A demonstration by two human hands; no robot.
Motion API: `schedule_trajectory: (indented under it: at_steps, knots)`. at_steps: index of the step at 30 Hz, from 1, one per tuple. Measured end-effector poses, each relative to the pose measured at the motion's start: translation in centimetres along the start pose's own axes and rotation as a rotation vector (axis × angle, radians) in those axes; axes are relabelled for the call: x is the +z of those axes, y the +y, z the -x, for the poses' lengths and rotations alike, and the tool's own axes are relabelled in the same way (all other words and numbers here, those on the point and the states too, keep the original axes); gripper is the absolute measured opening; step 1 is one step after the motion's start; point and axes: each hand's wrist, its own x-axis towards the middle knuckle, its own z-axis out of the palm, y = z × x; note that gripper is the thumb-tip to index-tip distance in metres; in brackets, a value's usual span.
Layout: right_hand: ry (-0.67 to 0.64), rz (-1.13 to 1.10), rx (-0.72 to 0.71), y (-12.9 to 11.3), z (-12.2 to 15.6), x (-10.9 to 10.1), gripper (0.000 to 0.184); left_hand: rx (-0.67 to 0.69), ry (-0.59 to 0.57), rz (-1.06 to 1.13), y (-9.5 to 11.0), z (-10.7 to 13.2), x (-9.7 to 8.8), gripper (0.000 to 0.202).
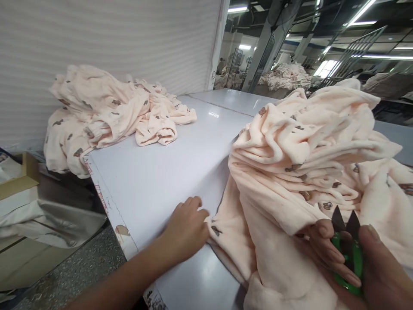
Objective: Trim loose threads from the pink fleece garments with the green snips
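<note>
Grasping the near left edge of the patterned peach fabric (274,193) with the left hand (189,230), apparently pinching it between curled fingers and a mostly hidden thumb. Holding green-handled snips (357,260) in the right hand (380,262), with thumb and fingers wrapped round the grips and 2 dark blades (353,226) parted and pointing toward the far side. Cannot tell about any fold also caught under the right fingertips, with cloth so close beside them. Look for the fabric in a bunched heap on the right part of the pale table (145,185), rising high at the far end and spreading toward the near edge of view. At the far left, note another pile (106,107) of similar cloth, overhanging the table's left edge near a cardboard box (30,176). Could nick a sound layer by closing the blades carelessly among so many loose folds. Might also jab the cloth by lowering the parted tips into it. Could lose the edge by pinching too lightly against the weight of the heap, or drag the folds out of place by pulling too hard. Might send the overhanging pile to the floor (87,271) by bumping it.
</note>
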Motion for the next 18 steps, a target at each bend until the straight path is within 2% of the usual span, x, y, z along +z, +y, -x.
schedule_trajectory:
  at_steps: [2, 4, 5, 7, 9, 11, 13, 15, 18]
  knots:
    - [-0.014, -0.063, 0.002, 0.1, 0.1, 0.0, 0.041, 0.179, 0.017, 0.041, 3.4, 0.2, 1.4, 0.025]
    - [-0.034, -0.087, 0.001, 0.1, 0.2, 0.1, 0.038, 0.394, -0.073, 0.07, 6.7, 0.0, 3.8, 0.038]
    - [-0.046, -0.09, 0.002, 0.1, 0.3, 0.2, 0.037, 0.439, -0.101, 0.034, 8.0, -0.2, 5.1, 0.048]
    - [-0.065, -0.088, 0.003, 0.1, 0.4, 0.3, 0.038, 0.46, -0.141, 0.002, 9.1, -0.8, 7.2, 0.048]
    - [-0.066, -0.084, 0.002, 0.0, 0.4, 0.2, 0.041, 0.416, -0.177, 0.152, 8.5, -1.3, 8.1, 0.031]
    - [-0.045, -0.075, -0.01, -0.1, 0.2, -0.1, 0.042, 0.318, -0.239, 0.526, 6.4, -1.1, 7.7, 0.02]
    - [-0.027, -0.051, -0.028, -0.1, -0.1, -0.5, 0.043, 0.175, -0.309, 0.968, 3.8, -0.4, 6.6, 0.022]
    - [-0.031, 0.002, -0.044, 0.0, -0.5, -0.9, 0.042, 0.06, -0.339, 1.278, 1.7, 0.6, 5.6, 0.031]
    - [-0.063, 0.17, -0.094, 0.5, -0.9, -1.0, 0.043, 0.031, -0.332, 1.37, 0.8, 1.6, 5.0, 0.035]
